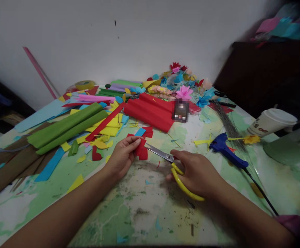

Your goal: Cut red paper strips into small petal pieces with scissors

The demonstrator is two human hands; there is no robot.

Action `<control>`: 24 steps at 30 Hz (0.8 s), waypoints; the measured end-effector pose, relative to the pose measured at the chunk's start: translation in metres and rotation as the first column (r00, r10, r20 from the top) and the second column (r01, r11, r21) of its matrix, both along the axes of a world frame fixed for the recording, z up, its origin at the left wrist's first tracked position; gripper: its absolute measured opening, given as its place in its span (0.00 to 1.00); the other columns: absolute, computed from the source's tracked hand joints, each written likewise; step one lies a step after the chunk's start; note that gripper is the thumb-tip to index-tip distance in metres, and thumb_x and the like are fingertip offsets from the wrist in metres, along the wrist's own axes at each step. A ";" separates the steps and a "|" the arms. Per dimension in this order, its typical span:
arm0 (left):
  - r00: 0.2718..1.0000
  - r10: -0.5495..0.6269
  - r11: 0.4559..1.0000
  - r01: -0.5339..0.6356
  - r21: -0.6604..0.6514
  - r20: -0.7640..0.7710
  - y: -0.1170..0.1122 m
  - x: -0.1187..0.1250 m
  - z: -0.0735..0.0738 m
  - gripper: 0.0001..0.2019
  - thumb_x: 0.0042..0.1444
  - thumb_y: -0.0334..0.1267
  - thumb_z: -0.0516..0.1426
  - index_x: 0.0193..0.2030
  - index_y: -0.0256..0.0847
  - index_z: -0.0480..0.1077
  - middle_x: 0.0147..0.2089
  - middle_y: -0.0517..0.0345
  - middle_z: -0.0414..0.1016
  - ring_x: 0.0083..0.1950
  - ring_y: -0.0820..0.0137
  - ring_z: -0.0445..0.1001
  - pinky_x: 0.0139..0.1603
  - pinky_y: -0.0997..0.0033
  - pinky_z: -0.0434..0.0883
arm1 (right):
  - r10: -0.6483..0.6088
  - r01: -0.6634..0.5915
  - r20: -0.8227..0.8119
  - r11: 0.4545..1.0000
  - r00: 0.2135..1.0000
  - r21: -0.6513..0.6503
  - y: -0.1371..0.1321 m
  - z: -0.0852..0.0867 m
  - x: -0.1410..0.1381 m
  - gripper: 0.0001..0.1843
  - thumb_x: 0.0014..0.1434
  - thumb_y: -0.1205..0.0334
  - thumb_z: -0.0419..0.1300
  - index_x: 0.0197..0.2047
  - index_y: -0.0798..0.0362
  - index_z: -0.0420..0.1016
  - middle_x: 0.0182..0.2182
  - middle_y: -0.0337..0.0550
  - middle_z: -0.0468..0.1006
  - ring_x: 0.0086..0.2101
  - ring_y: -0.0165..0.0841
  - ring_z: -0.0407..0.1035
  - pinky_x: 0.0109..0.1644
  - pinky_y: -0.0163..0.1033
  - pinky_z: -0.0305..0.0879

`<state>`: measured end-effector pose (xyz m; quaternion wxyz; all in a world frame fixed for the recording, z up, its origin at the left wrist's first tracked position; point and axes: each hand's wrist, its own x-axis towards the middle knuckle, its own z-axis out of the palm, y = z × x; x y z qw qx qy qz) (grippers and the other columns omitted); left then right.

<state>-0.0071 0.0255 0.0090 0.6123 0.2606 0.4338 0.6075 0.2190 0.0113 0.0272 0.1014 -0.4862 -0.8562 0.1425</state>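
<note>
Between the thumb and fingers of my left hand (pixel 125 153) is a small piece of red paper (pixel 140 148). My right hand (pixel 195 172) is wrapped round the yellow handles of a pair of scissors (pixel 162 155). The scissor tips meet the right edge of the red paper; whether the blades are cutting cannot be made out. More small red pieces (pixel 148 132) and a blue strip (pixel 140 132) lie just behind my left fingertips. A thin red scrap (pixel 158 164) rests on the table below the blades.
Red crepe paper (pixel 147 112) and folded green paper (pixel 68 127) lie beyond my hands. A blue glue gun (pixel 227 151), wires (pixel 226 119) and a lidded paper cup (pixel 271 122) are on the right. Paper flowers (pixel 178 79) are heaped at the back. Yellow scraps (pixel 100 143) lie left.
</note>
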 end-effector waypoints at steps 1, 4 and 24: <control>1.000 -0.001 1.000 0.001 0.004 -0.001 0.000 0.000 0.000 0.06 0.45 0.27 0.65 0.32 0.34 0.74 0.27 0.61 0.75 0.25 0.81 0.69 0.29 0.83 0.70 | 0.000 0.000 0.000 1.000 1.000 0.000 0.000 0.000 0.000 0.22 0.53 0.48 0.59 0.47 0.52 0.72 0.40 0.49 0.79 0.39 0.42 0.73 0.37 0.39 0.60; 1.000 -0.007 1.000 0.007 0.017 -0.006 0.000 0.000 -0.001 0.06 0.45 0.28 0.64 0.32 0.34 0.74 0.26 0.61 0.74 0.23 0.81 0.68 0.29 0.83 0.70 | -0.007 0.007 -0.003 1.000 1.000 0.004 0.000 -0.001 0.000 0.23 0.52 0.47 0.60 0.47 0.52 0.72 0.39 0.49 0.79 0.38 0.42 0.73 0.37 0.39 0.60; 1.000 0.016 1.000 -0.016 -0.010 0.015 0.000 -0.001 -0.002 0.05 0.48 0.25 0.61 0.33 0.33 0.74 0.29 0.57 0.77 0.28 0.78 0.73 0.33 0.82 0.72 | -0.003 0.003 0.020 1.000 1.000 0.005 0.000 0.001 0.000 0.22 0.53 0.48 0.58 0.47 0.52 0.72 0.40 0.49 0.78 0.41 0.44 0.73 0.39 0.41 0.62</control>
